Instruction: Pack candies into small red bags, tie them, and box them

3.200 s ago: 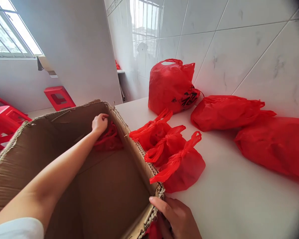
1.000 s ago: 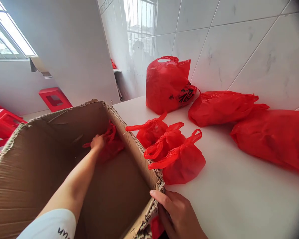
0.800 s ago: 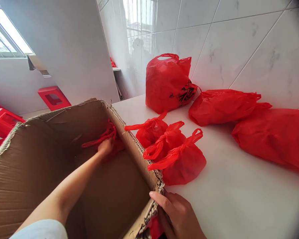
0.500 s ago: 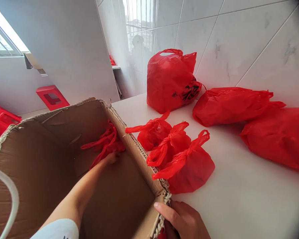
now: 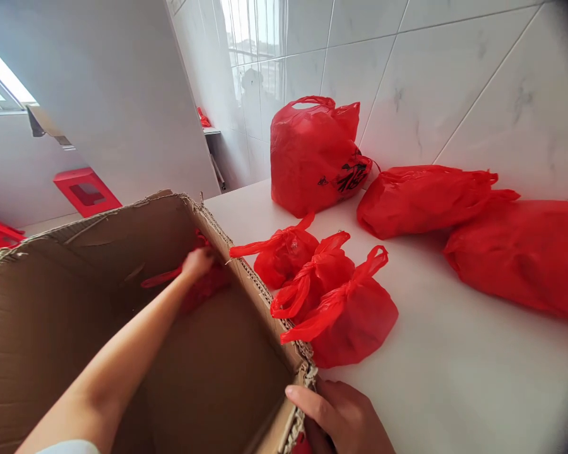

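Observation:
A large open cardboard box fills the lower left. My left hand reaches into its far corner, closed on small red plastic bags lying there. At the box's near right corner my right hand grips the torn edge. Three small knotted red bags lie on the white counter right beside the box.
A tall red bag with black print stands against the tiled wall. Two flatter red bags lie to its right along the wall. Red plastic stools stand on the floor at left.
My left hand dipped lower among the red bags in the box corner, then rose back on top of them. My right hand stayed on the box edge. The view shifted slightly.

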Tool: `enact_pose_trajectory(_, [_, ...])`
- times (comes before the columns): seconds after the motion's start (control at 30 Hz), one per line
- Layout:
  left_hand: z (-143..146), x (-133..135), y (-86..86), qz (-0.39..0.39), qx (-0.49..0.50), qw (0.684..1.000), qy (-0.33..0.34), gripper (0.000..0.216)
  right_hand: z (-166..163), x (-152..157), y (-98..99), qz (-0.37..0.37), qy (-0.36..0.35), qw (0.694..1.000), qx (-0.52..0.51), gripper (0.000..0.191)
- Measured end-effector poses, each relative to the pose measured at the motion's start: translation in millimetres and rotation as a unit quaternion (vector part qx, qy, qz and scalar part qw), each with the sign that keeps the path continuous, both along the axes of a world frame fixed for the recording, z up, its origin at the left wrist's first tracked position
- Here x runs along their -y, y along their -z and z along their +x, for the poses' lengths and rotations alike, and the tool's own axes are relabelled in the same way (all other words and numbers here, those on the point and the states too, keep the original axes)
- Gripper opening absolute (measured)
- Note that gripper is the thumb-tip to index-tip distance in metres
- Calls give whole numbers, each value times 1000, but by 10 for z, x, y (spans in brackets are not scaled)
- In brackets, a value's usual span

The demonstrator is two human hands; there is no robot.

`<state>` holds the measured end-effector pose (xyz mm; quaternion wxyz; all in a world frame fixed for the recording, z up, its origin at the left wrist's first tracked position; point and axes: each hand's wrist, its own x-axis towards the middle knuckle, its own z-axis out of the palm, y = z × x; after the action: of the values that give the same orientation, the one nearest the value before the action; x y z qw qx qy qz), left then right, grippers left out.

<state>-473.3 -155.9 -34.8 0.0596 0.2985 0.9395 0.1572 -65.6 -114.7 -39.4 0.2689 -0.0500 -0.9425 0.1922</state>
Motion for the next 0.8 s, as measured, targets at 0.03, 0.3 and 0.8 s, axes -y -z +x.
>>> enact_pose_trajectory(0.03, [-24,-40,-208,25,-36,999,-26,36,-6,11,-33,-13,1,1000,-4,48])
enact_pose_trajectory(0.3, [822,-805,-1256,71,-9,982,172,48,47,66,-51,-96,-10,995,30,48])
enact_pose_trajectory(0.8, [388,93,-1862,417,250,861,151,41,84,68,-77,-128,-18,991,34,46])
